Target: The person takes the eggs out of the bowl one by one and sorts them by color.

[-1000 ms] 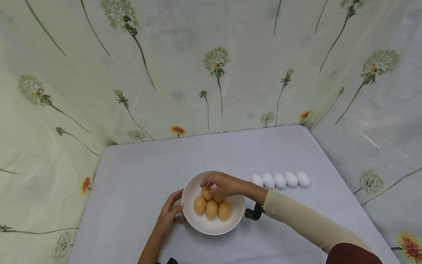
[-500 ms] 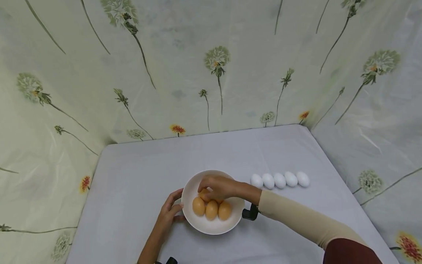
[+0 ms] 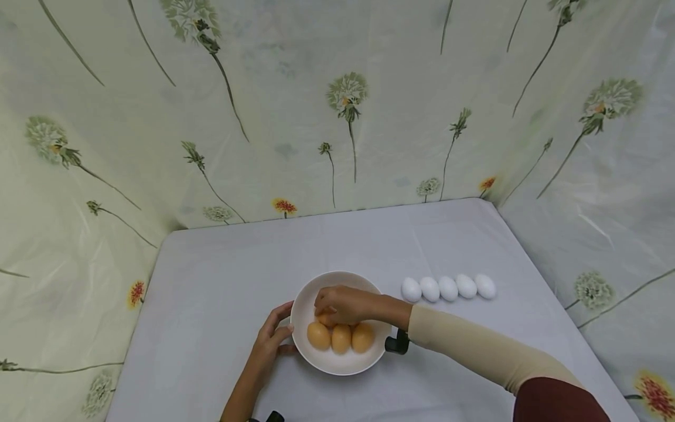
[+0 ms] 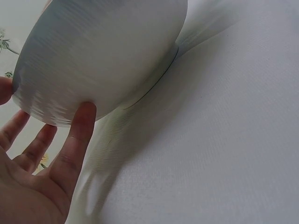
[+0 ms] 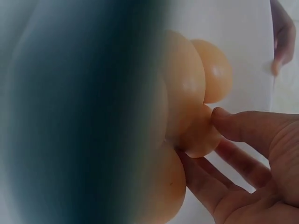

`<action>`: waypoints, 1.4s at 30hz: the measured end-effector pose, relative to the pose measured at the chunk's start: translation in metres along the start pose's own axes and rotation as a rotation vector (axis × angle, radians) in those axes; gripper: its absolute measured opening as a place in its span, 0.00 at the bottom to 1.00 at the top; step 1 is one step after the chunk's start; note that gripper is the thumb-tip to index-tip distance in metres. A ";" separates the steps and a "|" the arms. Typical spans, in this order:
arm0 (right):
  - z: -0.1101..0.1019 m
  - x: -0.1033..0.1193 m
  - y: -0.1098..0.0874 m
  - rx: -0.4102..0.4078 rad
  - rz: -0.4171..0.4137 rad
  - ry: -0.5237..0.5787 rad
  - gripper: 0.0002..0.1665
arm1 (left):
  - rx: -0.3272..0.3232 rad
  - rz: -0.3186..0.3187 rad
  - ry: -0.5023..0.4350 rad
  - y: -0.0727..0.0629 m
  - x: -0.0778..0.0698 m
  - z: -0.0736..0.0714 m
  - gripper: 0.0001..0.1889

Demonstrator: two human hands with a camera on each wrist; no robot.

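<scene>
A white bowl (image 3: pixel 343 366) stands on the covered table with several brown eggs (image 3: pixel 340 339) in it. My left hand (image 3: pixel 268 340) holds the bowl's left side; in the left wrist view its spread fingers (image 4: pixel 84 119) bear on the outer wall. Inside the bowl, my right hand (image 3: pixel 345 305) is over the far eggs and partly hides them. Up close in the right wrist view, the thumb (image 5: pixel 233 123) and fingers of that hand pinch one brown egg (image 5: pixel 201 137), which lies against others. A dark blurred shape covers the left half of that view.
Several white eggs (image 3: pixel 448 289) lie in a row to the right of the bowl, just beyond the right forearm. A pale cloth (image 3: pixel 221 269) covers the table. Flower-printed sheeting (image 3: pixel 285 152) hangs at the back and both sides.
My right hand has moved slightly left and nearer inside the bowl, covering more of the far eggs. The near brown eggs have shifted a little. The left hand has stayed at the bowl.
</scene>
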State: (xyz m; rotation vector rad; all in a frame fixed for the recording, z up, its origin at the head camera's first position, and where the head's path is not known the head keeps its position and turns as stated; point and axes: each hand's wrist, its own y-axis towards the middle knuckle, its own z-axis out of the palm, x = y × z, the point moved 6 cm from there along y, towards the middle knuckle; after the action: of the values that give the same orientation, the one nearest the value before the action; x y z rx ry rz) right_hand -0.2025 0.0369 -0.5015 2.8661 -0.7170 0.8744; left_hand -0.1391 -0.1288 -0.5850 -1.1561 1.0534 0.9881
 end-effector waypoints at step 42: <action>-0.006 -0.003 -0.007 0.032 0.075 0.077 0.18 | 0.013 0.012 -0.009 -0.001 -0.002 0.002 0.24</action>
State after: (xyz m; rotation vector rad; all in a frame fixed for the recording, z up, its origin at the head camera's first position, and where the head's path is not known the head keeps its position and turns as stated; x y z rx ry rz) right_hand -0.2049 0.0454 -0.4976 2.8317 -0.8148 1.0088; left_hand -0.1385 -0.1273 -0.5824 -1.1345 1.0594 0.9936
